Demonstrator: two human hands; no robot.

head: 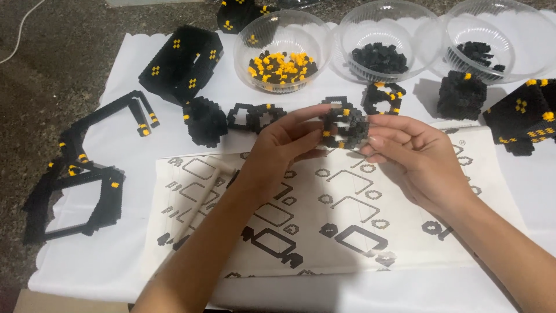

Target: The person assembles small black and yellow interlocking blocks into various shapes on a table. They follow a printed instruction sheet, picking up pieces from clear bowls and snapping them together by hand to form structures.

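L hand (284, 142) + R hand (414, 156) both pinch black-yellow block piece (344, 128) btwn fingertips, above instruction sheet (324, 232).

Both hands pinch one small black-and-yellow block assembly (345, 127) above a printed white instruction sheet (324, 232): left hand (284, 148) on its left side, right hand (414, 156) on its right. Three clear plastic bowls (284, 49) of tiny bricks stand beyond.

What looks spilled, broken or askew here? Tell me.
Nothing stands out. Both hands, left hand and right hand, hold a small block piece; loose blocks stay in three clear bowls.
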